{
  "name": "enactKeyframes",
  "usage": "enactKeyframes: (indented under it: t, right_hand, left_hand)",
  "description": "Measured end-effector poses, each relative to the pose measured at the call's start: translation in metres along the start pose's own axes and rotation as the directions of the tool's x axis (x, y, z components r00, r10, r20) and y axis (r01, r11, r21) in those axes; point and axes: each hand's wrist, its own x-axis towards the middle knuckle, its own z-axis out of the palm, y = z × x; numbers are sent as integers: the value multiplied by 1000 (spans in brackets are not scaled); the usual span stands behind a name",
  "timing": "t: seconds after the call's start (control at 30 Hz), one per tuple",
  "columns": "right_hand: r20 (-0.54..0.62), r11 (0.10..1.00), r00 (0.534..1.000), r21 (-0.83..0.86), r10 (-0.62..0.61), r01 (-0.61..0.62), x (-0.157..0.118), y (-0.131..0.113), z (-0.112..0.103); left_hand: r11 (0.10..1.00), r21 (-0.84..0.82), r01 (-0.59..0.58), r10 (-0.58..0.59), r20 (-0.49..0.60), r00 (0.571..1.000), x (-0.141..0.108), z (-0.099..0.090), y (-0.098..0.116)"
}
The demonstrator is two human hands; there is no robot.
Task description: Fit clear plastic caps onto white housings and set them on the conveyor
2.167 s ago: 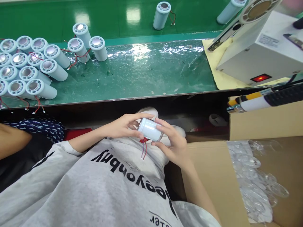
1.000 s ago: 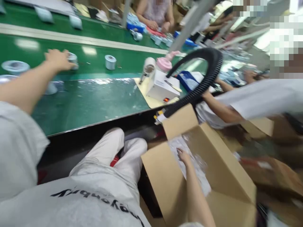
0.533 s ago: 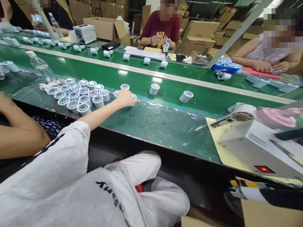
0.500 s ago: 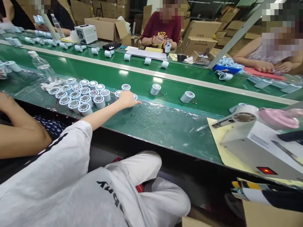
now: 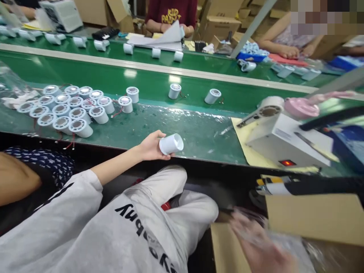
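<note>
My left hand (image 5: 152,146) grips a light blue cylindrical housing (image 5: 171,144) just above the table's front edge. The housing lies tilted on its side, its open end facing right. At the lower right is my right hand (image 5: 258,239), smeared by motion, with clear plastic (image 5: 251,218) around its fingers. Whether it holds that plastic I cannot tell. Several similar housings (image 5: 61,110) stand grouped at the left, round slotted ends up, with thin red wires. Single ones, such as a housing (image 5: 212,96), stand farther along the green surface.
A grey-white machine (image 5: 290,136) with a lit red switch stands on the right, a pink object (image 5: 302,108) behind it. Below lie a cardboard box (image 5: 315,218) and a black-sleeved tool (image 5: 318,186). Co-workers sit across the line; a person's arm (image 5: 18,178) is at left.
My left hand has moved from beside the grouped housings toward me and right, now with a housing in it. My right hand has come into view. The camera view has shifted.
</note>
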Motion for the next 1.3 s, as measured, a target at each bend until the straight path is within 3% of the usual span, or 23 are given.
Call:
enactKeyframes:
  t: [0.07,0.13,0.17,0.27,0.33,0.4,0.47,0.6,0.77,0.87,0.97,1.07,1.17,1.3]
  right_hand:
    - [6,994,995,45,-97,97,-2,-2,23]
    - [49,951,970,-189,-240,245,8,-6,52]
    - [97,883,945,-337,-312,326,16,-8,66]
    - [194,611,876,-649,-442,452,34,-15,95]
    - [215,528,873,-725,-437,443,40,-16,104]
    - [234,560,893,-711,-384,426,41,-15,107]
    - [267,662,911,-626,-314,412,39,-14,106]
    - [218,859,950,-415,-225,299,35,-19,105]
    - [40,979,995,-180,-90,96,35,-25,104]
    - [1,1000,1000,7,-4,4,37,-23,102]
    - [25,996,999,85,-24,21,36,-22,99]
    - [134,972,974,-124,-181,197,31,-22,97]
    - [208,881,928,-306,-308,361,25,-20,96]
    - [209,893,927,-267,-312,362,19,-15,93]
  left_hand:
    - [947,-259,189,-144,182,973,-1,18,-19]
    - [935,-224,275,-219,245,945,-1,30,-34]
    - [951,-152,270,-224,263,938,-2,34,-39]
    - [983,152,100,-145,322,935,-8,39,-42]
    - [920,374,-120,-14,337,941,-15,39,-38]
    - [782,534,-321,152,336,929,-21,40,-35]
    - [685,596,-419,269,327,906,-25,40,-36]
    - [685,561,-465,356,299,885,-21,36,-50]
    - [674,465,-574,415,405,815,-10,30,-67]
    - [752,402,-523,309,487,817,-13,32,-65]
    - [868,308,-390,228,449,864,-20,37,-59]
    - [954,164,-253,177,373,911,-27,39,-57]
    - [981,111,-160,109,365,925,-29,39,-59]
    - [961,126,-245,168,439,883,-29,36,-60]
